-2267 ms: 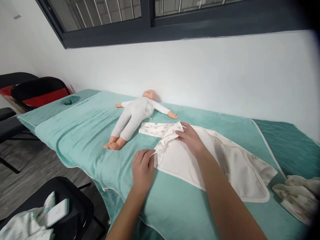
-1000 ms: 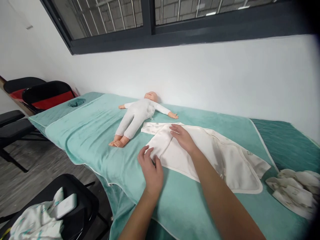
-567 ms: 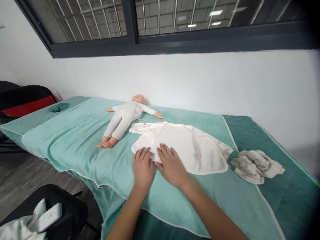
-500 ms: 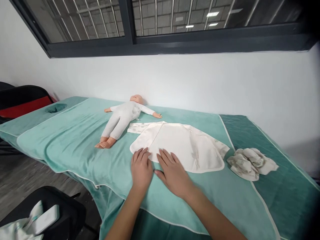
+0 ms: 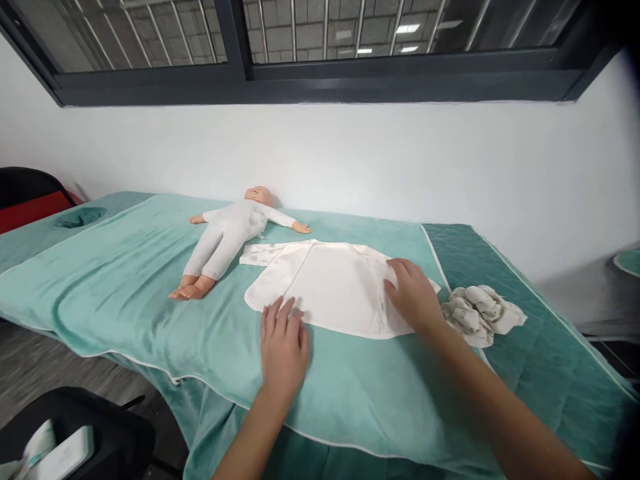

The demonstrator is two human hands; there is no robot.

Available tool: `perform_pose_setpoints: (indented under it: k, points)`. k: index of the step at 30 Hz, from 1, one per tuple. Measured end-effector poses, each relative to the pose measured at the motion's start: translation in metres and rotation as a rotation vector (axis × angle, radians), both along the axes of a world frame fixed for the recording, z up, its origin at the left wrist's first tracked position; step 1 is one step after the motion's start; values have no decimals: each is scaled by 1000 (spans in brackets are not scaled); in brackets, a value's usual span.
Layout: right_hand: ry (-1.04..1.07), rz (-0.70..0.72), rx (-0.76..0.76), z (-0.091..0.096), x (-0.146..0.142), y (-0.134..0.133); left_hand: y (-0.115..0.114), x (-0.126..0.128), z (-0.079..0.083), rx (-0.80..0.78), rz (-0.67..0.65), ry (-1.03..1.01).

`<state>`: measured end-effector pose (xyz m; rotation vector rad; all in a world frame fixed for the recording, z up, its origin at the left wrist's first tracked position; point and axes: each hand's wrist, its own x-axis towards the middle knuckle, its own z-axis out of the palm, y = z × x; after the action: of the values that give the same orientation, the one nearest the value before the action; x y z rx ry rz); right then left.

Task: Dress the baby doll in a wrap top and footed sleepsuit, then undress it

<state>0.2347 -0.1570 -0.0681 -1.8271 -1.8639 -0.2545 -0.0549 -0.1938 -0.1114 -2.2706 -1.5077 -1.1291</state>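
Note:
A white baby shirt (image 5: 340,287) lies spread flat on the green bed cover (image 5: 150,280), its sleeves stretched to both sides. My left hand (image 5: 284,347) rests at the shirt's lower edge with its fingers extended, holding nothing. Over the shirt's right part, near the right sleeve, is my right hand (image 5: 413,293); its fingers are apart and slightly bent, and they hide part of that sleeve. Whether they touch the cloth I cannot tell. Behind and left of the shirt a baby doll (image 5: 227,230) in a white suit lies on its back, arms out.
A crumpled patterned cloth (image 5: 483,313) lies right of the shirt. At lower left a black chair (image 5: 110,427) carries a white device (image 5: 65,453) and some cloth. The white wall (image 5: 350,160) and a dark window frame (image 5: 310,87) border the bed's far side.
My right hand has moved right across the shirt, from its lower edge to near the right sleeve. My left hand stays near the lower edge. The view has turned slightly right.

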Motion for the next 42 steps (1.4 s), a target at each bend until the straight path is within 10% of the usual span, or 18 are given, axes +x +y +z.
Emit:
perform_pose_setpoints:
  k: [10,17,22,42]
  points:
    - [345,-284,-113,-7,38,87,-10,26,-4,-149,-160,-51]
    - [215,-17,130,-20,24,78,-10,25,-4,-173,-156,-63]
    - [47,148,-149,-37,7,76,-10,25,-4,-185,-158,-64]
    - [-119,69,-269,-36,1,85,-11,24,0,-173,-164,-88]
